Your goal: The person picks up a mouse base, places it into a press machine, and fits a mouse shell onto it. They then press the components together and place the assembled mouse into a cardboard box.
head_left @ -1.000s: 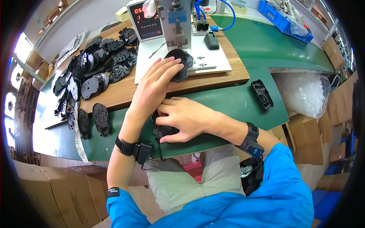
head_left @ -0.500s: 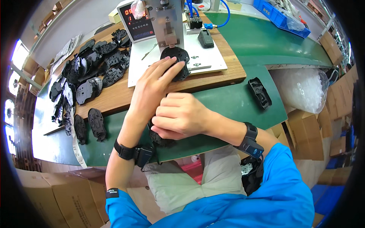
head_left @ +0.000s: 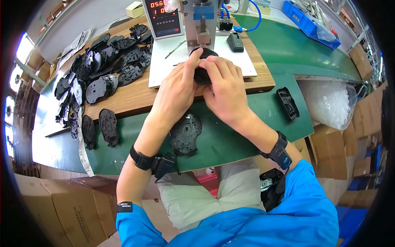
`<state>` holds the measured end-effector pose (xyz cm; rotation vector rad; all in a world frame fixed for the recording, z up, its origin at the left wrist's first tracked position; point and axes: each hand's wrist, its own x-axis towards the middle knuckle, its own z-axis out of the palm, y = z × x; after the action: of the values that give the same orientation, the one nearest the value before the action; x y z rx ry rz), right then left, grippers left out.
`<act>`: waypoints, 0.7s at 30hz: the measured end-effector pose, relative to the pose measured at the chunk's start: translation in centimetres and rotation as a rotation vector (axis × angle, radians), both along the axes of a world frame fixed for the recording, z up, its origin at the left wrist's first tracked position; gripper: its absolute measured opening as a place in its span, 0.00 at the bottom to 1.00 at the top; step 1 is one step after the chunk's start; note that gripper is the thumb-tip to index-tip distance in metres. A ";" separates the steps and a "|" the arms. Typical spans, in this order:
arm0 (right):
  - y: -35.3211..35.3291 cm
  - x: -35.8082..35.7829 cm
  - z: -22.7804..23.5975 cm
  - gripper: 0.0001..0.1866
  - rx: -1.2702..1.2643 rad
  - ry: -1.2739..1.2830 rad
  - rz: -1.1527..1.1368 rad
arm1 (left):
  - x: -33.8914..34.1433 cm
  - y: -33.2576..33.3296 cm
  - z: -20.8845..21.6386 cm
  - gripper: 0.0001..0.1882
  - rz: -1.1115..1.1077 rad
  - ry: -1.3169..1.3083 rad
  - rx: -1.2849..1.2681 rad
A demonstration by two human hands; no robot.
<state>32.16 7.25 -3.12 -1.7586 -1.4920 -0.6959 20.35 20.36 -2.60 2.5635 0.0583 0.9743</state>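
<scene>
Under the press head (head_left: 202, 38), a rounded black plastic part (head_left: 202, 77) is held between both of my hands at the machine's white base plate (head_left: 164, 70). From the left, my left hand (head_left: 177, 90) grips its edge, thumb and fingers closed about it. Opposite, my right hand (head_left: 227, 87) curls its fingers over the right side. Much of the part is covered by the fingers. A flat black plastic shell (head_left: 186, 133) lies on the green table between my forearms.
Left of the press, black shells (head_left: 98, 61) are heaped on a wooden board (head_left: 123, 101). Two more shells (head_left: 108, 126) lie nearer me. A control box (head_left: 164, 18) with red digits stands by the press. At right are a black tray-like part (head_left: 287, 103) and a bag (head_left: 327, 101).
My right hand has moved up and forward from beside my left wrist to the part under the press. The shell on the table is now uncovered. The view has shifted slightly.
</scene>
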 end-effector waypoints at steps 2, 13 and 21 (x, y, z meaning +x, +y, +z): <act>-0.2 0.1 0.4 0.28 0.012 0.026 0.008 | 0.2 -0.2 -0.5 0.45 -0.005 -0.059 0.031; -0.3 0.4 0.2 0.19 -0.012 0.076 0.024 | -1.7 4.7 0.2 0.30 0.362 -0.181 0.145; -0.5 0.4 0.4 0.20 -0.030 0.080 0.051 | -3.4 7.6 -1.6 0.28 0.810 0.277 0.018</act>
<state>32.60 6.76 -2.68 -1.7440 -1.4951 -0.5730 16.96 27.96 -4.23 2.6895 1.2389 0.8362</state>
